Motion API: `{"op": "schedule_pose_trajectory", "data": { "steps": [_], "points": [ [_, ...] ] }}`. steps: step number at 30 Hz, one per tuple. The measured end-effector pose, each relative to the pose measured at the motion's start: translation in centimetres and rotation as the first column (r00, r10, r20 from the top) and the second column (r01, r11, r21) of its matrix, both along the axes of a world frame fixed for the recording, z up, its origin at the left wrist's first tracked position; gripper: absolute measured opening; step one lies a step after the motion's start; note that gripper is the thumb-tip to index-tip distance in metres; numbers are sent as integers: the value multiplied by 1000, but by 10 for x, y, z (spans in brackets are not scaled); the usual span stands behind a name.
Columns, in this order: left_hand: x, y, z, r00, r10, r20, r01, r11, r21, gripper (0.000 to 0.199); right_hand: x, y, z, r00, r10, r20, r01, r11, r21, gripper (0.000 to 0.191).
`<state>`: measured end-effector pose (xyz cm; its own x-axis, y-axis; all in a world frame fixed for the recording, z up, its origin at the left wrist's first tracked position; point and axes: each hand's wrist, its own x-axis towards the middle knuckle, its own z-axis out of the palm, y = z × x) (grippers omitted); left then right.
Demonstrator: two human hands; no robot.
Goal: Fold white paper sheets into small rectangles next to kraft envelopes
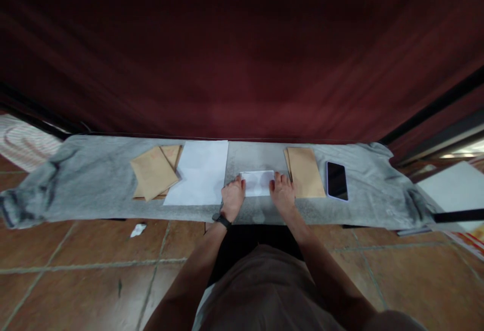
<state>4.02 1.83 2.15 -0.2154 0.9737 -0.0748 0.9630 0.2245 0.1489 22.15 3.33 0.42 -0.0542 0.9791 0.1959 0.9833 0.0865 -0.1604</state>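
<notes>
A folded sheet of white paper (258, 184) lies on the grey cloth in front of me, its long side running left to right. My left hand (233, 196) grips its left end, with the fingers curled at the edge and a dark watch on the wrist. At the opposite end, my right hand (282, 192) holds the paper with bent fingers. Flat white sheets (200, 174) lie just left of my left hand. Beside my right hand rest brown envelopes (308, 172), slightly fanned.
More brown envelopes (154, 172) lie in a loose pile at the left, touching the white sheets. A phone (337, 181) rests at the right. Grey cloth (102, 179) covers the narrow table. Behind it hangs a dark red curtain (242, 58). A crumpled white scrap (138, 229) is on the tiled floor.
</notes>
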Motion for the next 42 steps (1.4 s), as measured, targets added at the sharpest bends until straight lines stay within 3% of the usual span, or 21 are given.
{"op": "schedule_pose_trajectory", "data": {
  "steps": [5,8,14,26,42],
  "points": [
    [0,1,-1,1000,-13,-5,13,1000,21,40,-3,-8,-11,951,282,-125,-266,955,131,42],
    [-1,2,-1,1000,-25,-13,25,999,24,40,-7,-13,-21,919,356,-171,-336,932,132,43],
    [-2,5,1,996,-75,-42,74,997,-7,40,-10,-15,-32,918,340,-202,-322,940,115,44],
    [1,-2,7,972,-227,-66,226,974,-12,34,-13,-11,-33,945,274,-176,-257,959,117,41],
    [0,-2,9,976,-217,-27,216,976,-20,35,-15,-10,-31,957,247,-154,-237,968,82,42]
  ]
}}
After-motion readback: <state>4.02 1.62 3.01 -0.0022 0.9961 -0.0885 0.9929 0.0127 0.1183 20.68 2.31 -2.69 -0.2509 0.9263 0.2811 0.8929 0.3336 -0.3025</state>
